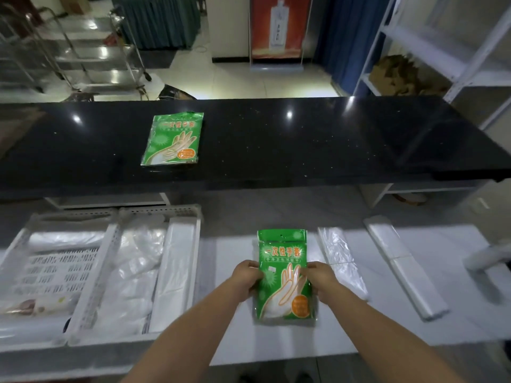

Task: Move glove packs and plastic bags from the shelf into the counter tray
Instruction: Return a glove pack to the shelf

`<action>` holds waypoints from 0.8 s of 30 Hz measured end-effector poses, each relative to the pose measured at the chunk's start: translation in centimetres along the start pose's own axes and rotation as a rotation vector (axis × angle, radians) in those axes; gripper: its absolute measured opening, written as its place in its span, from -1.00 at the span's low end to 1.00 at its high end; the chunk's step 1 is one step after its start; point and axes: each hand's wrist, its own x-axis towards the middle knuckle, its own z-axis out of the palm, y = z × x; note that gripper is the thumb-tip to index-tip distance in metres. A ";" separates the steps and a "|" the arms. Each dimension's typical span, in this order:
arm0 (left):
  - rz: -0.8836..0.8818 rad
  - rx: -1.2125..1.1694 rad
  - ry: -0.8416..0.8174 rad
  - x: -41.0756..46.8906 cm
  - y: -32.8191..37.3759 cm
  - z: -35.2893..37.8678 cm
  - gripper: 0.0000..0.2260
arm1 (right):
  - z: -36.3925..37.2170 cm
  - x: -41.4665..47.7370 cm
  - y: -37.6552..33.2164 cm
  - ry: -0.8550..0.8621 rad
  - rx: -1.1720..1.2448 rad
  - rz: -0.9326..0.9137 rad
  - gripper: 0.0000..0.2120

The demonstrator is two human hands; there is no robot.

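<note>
A green glove pack [284, 275] is held over the white lower surface [387, 313], near its middle. My left hand [246, 277] grips its left edge and my right hand [320, 280] grips its right edge. A second green glove pack [172, 140] lies flat on the black counter [304, 145], to the left. Two white perforated trays sit at the left: the left tray [49, 272] and the right tray [171, 272], both holding clear plastic bags. Two bundles of clear plastic bags [341, 261] [403, 269] lie to the right of my hands.
A white roll or bundle [486, 255] lies at the far right edge. Beyond the counter stand a metal trolley [91, 51], a red poster stand [278, 31] and a white shelf rack [456, 51] with cardboard on it.
</note>
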 end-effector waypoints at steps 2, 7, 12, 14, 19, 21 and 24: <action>-0.007 0.022 -0.057 0.1 0.0 0.2 -0.80 | -0.7 -0.3 0.5 0.016 0.025 0.002 -0.89; -0.057 0.127 -0.226 -0.5 1.3 2.1 -0.88 | -4.2 -2.3 1.2 0.116 0.155 0.025 -0.88; -0.083 0.135 -0.386 -2.5 3.0 6.8 -0.84 | -9.2 -4.8 2.0 0.180 0.253 0.094 -0.95; -0.087 0.159 -0.421 -3.9 3.4 9.5 -0.78 | -11.7 -5.7 3.0 0.189 0.299 0.118 -0.89; -0.084 0.285 -0.506 -7.3 3.7 17.9 -0.63 | -19.6 -8.5 6.7 0.184 0.448 0.149 -0.71; -0.083 0.329 -0.529 -8.8 3.3 21.6 -0.65 | -23.1 -9.6 8.4 0.205 0.484 0.153 -0.64; -0.096 0.390 -0.564 -10.6 1.8 27.2 -0.62 | -28.3 -11.8 11.5 0.236 0.564 0.159 -0.64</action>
